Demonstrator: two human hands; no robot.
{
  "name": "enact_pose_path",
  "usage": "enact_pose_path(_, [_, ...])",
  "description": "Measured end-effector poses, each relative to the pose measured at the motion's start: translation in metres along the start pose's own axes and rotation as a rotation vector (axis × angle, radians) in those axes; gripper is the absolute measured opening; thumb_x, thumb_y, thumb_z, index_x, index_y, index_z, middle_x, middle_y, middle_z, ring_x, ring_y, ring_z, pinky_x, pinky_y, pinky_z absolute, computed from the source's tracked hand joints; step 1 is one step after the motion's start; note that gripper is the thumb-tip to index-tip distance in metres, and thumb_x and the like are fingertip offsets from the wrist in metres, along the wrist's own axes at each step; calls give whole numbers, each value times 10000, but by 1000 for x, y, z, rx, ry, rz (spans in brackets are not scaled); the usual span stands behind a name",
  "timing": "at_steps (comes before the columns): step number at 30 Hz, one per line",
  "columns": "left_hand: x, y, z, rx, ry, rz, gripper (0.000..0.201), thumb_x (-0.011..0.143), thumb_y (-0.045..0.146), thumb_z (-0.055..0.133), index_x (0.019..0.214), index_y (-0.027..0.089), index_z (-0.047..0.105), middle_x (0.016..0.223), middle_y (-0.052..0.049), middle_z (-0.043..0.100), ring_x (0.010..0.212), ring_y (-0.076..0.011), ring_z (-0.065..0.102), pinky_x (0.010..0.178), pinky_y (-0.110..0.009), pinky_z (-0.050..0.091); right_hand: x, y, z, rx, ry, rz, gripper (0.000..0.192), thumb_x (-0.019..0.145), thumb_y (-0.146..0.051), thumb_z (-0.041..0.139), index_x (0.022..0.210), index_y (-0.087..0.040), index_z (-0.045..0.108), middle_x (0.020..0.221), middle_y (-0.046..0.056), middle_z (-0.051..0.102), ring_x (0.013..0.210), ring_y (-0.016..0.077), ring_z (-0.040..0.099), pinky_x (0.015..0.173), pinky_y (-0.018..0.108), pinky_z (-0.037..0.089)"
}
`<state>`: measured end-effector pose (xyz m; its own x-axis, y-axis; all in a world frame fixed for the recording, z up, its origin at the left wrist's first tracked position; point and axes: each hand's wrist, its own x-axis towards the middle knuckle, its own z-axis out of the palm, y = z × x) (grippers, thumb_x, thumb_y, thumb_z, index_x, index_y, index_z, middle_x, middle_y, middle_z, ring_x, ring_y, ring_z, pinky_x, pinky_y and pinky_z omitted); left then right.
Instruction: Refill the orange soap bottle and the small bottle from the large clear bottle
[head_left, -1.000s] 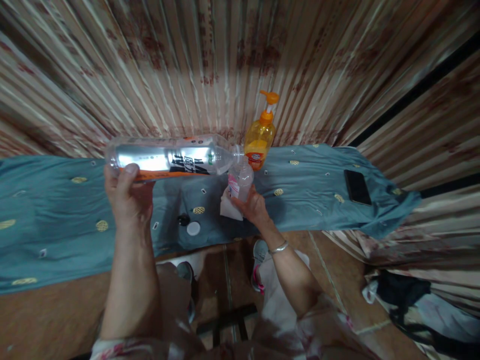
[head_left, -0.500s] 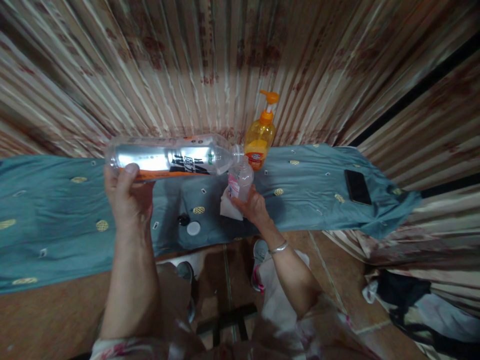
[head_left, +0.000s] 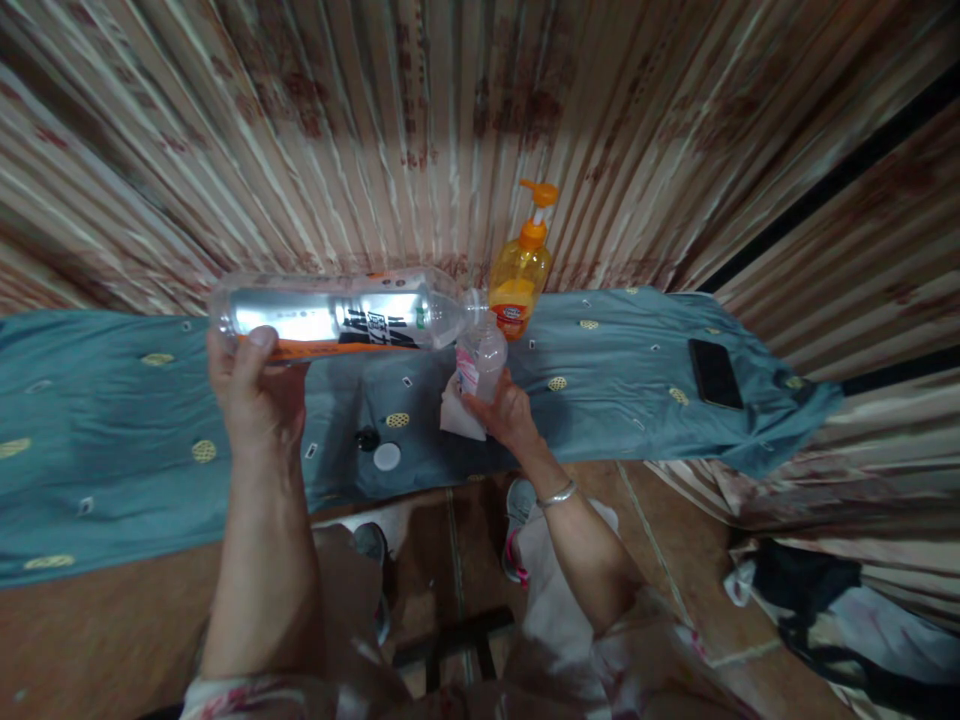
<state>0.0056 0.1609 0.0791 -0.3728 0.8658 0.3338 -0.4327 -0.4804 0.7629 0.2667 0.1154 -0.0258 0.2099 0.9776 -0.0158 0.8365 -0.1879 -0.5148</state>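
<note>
Sideways over the table, the large clear bottle lies nearly level, its mouth meeting the top of the small bottle; the left hand is clenched around the large bottle's base end, thumb on top; the right hand grips the small bottle upright with a white cloth beneath; just behind stands an orange pump bottle; two caps lie near, a phone well apart.
</note>
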Motion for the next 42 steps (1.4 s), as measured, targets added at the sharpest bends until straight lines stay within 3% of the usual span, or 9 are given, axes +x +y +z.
enact_pose_path(10, [0, 0, 0, 17, -34, 19, 961, 593, 326, 984, 1481, 479, 649, 1218, -4, 780, 1057, -257, 743, 903, -385, 627, -1, -1, -2, 13, -8, 2, 490, 997, -396, 814, 1391, -184, 614, 1147, 178, 854, 1094, 301, 840, 927, 403, 657])
enact_pose_path(21, [3, -3, -5, 30, -45, 27, 977, 592, 347, 993, 1495, 472, 641, 1073, 17, 752, 1001, -238, 728, 936, -399, 630, -2, -7, -7, -67, -47, 40, 568, 1017, -431, 801, 1444, -114, 602, 1185, 215, 844, 1135, 285, 840, 963, 361, 640])
enact_pose_path(28, [2, -2, -4, 34, -41, 17, 997, 576, 345, 999, 1496, 465, 634, 1145, 3, 760, 1037, -243, 710, 908, -371, 606, 0, 0, -3, 10, -28, 6, 521, 1002, -407, 809, 1413, -168, 598, 1152, 201, 856, 1095, 305, 843, 932, 411, 659])
enact_pose_path(37, [-1, 2, 2, 43, -12, -2, 969, 581, 326, 961, 1482, 479, 638, 971, 16, 714, 995, -253, 702, 944, -423, 607, -2, -4, -5, -5, -31, 13, 537, 1004, -415, 800, 1417, -130, 608, 1164, 219, 834, 1115, 304, 837, 971, 400, 651])
enact_pose_path(42, [-3, 4, 5, 45, -3, 1, 963, 582, 319, 955, 1480, 479, 646, 1006, 6, 735, 1006, -259, 708, 917, -413, 611, 0, 0, -3, 14, -14, 3, 510, 988, -410, 810, 1391, -167, 616, 1120, 185, 846, 1058, 306, 840, 922, 411, 659])
